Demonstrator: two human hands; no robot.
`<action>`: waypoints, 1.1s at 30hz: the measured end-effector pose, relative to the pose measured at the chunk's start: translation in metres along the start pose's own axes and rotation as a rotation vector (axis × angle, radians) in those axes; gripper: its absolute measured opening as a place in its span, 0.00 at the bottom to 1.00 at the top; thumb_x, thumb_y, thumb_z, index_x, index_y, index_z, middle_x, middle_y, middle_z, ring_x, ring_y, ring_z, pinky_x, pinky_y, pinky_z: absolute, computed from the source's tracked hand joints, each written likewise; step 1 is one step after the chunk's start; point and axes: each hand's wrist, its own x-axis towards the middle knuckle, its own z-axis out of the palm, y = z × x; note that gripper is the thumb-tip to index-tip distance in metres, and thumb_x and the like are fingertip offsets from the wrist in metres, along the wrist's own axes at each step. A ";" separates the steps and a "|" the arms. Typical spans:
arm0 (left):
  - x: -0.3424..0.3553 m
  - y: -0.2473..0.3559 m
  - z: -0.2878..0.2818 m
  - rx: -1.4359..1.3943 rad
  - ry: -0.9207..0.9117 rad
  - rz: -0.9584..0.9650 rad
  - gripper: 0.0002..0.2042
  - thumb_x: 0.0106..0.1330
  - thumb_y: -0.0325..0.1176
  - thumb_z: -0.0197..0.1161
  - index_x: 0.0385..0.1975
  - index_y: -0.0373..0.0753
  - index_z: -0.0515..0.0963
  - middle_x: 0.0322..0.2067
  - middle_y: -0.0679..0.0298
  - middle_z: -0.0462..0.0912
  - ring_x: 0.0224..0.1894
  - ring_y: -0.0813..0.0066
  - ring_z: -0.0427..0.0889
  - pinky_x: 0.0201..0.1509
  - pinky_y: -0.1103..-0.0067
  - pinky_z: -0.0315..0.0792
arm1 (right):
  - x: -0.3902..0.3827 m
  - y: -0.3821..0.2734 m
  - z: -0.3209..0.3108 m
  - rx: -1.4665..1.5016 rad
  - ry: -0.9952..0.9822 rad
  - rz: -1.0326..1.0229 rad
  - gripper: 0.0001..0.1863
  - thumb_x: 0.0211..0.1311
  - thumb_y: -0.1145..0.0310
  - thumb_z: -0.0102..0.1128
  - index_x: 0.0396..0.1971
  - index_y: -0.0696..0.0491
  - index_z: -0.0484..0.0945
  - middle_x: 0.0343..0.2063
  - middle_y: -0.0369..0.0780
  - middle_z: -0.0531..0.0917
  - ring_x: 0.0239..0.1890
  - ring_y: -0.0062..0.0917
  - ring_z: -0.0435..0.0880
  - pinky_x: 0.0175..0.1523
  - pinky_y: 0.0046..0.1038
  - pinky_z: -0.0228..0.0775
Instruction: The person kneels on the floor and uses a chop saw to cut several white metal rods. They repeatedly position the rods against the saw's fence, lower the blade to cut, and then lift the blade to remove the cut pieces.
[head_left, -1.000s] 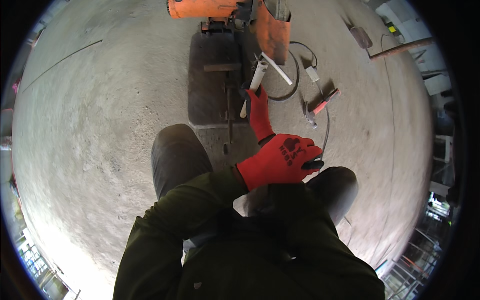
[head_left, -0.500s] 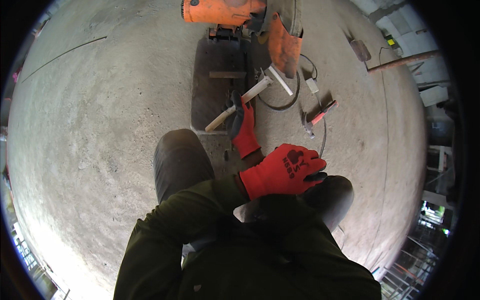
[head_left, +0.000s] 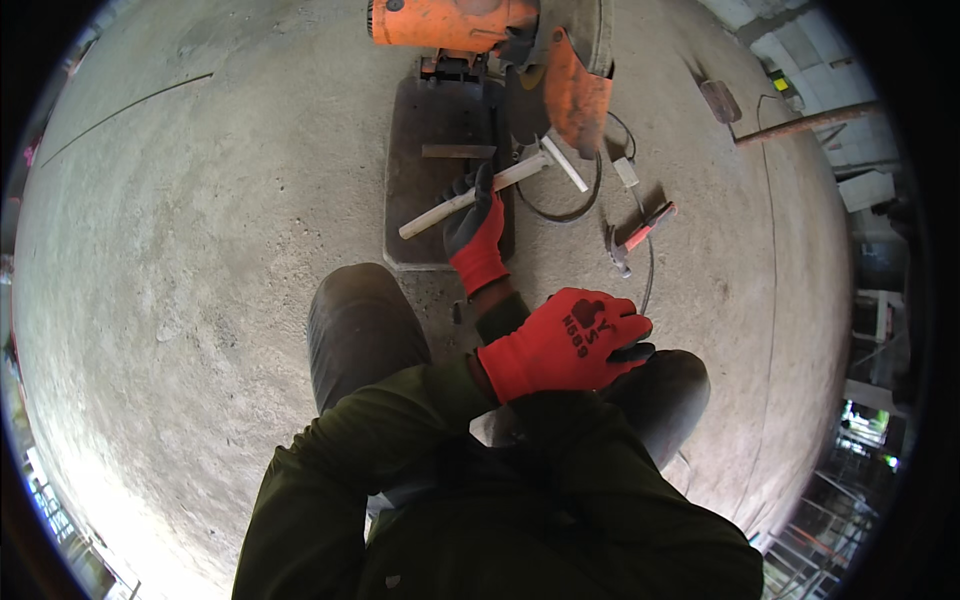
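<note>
My right hand, red-gloved with a dark palm, grips a long pale bar slanting across the dark base of an orange cut-off saw. The bar's far end is beside a short white strip under the saw's orange guard. Nearer me, my left hand crosses over my right arm to beside my right knee; its fingers are curled, and anything inside is hidden. A claw hammer with a red handle lies on the floor to the right.
A cable with a white box loops across the concrete floor. At upper right are a shovel-like tool, a rusty pipe and pale blocks. A thin dark line runs across the floor at upper left.
The pale bar has swung from steep to a flatter slant as my right hand moved left over the saw base. The view has shifted, so the saw appears slightly lower and further right.
</note>
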 end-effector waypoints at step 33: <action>0.001 -0.003 -0.008 0.029 -0.033 -0.010 0.16 0.59 0.38 0.73 0.44 0.40 0.81 0.34 0.63 0.82 0.35 0.61 0.84 0.37 0.69 0.77 | 0.015 0.016 -0.013 -0.577 0.410 -0.277 0.31 0.78 0.55 0.53 0.70 0.59 0.63 0.55 0.42 0.78 0.52 0.28 0.78 0.60 0.30 0.67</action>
